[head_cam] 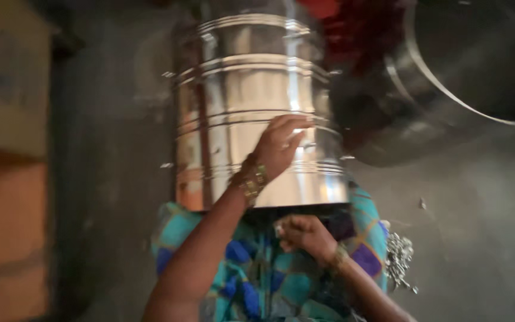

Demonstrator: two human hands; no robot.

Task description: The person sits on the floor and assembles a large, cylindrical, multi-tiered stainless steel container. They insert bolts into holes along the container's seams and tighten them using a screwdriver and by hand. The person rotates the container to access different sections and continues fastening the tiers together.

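Two hands work at a tall shiny ribbed steel drum [257, 101] in the middle of the frame. Left hand [280, 146] lies flat and open on its side, steadying it. Right hand [302, 234], below at its bottom edge, is curled into a fist; next it likely needs a firm hold underneath.

floor [478, 238]: dark grey, dim | left: orange-brown wooden furniture [7, 238] | light: low, glints on metal

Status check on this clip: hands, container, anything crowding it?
Left hand flat on steel drum. Right hand closed at its lower rim. Big steel pot close at drum's right.
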